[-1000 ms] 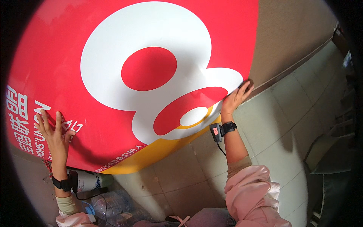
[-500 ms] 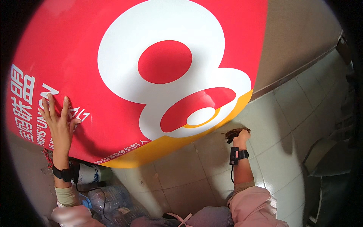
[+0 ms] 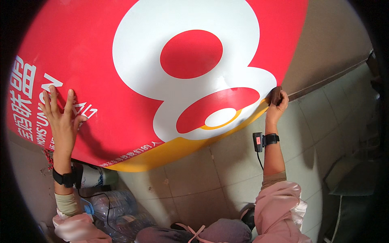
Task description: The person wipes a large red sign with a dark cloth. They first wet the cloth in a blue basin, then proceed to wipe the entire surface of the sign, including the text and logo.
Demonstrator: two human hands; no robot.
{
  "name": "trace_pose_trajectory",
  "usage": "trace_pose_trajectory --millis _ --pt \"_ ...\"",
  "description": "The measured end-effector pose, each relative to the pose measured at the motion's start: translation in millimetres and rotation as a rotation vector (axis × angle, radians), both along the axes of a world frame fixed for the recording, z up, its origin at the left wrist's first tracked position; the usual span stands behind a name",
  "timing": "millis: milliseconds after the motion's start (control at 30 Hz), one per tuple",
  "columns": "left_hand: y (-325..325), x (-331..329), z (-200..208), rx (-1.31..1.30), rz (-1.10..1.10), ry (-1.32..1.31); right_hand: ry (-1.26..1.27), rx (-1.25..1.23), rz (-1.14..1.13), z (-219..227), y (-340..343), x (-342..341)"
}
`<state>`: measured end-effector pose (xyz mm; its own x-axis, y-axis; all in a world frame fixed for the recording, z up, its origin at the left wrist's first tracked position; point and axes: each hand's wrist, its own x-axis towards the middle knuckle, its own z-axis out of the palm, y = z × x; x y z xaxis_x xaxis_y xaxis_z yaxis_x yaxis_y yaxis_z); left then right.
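Observation:
A large red board (image 3: pixel 93 60) with a white ring-shaped figure and a yellow lower band stands upright or leaning before me. My left hand (image 3: pixel 61 121) presses flat on its lower left part, over white lettering, fingers spread. At the board's right edge, my right hand (image 3: pixel 278 111) is closed round a crumpled brown rag (image 3: pixel 276 95), which touches the edge near the yellow corner. The rag's exact material is too small to make out. Both wrists wear black straps with small boxes and cables.
Large clear plastic bottles (image 3: pixel 115 204) lie at lower left, beside a white bucket (image 3: pixel 92 176) and a sprig of red berries (image 3: pixel 49 158). A brown wall (image 3: pixel 324 48) meets the pale tiled floor (image 3: pixel 198 174) at right. Something dark, like a chair (image 3: pixel 352 176), stands far right.
My right hand has risen with the rag from below the board, over the floor, to its right edge. My left hand stays on the board. The view has shifted slightly.

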<state>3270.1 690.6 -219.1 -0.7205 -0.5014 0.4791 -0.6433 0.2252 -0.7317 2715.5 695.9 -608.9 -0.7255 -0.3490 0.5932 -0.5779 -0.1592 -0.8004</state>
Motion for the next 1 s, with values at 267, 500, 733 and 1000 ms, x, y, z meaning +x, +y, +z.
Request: trace_pose_trajectory --millis 267,500,733,1000 --pt "0 0 2 -0.011 0.018 -0.024 0.028 0.167 0.017 -53 4 12" --pt "0 -2 4 0.004 -0.019 -0.028 -0.095 0.334 0.021 -107 21 66" --pt "-2 1 5 0.003 -0.029 -0.044 -0.165 0.451 0.009 -130 37 156" --pt "-2 3 4 0.026 -0.042 -0.023 -0.336 0.463 0.148 -128 61 300"
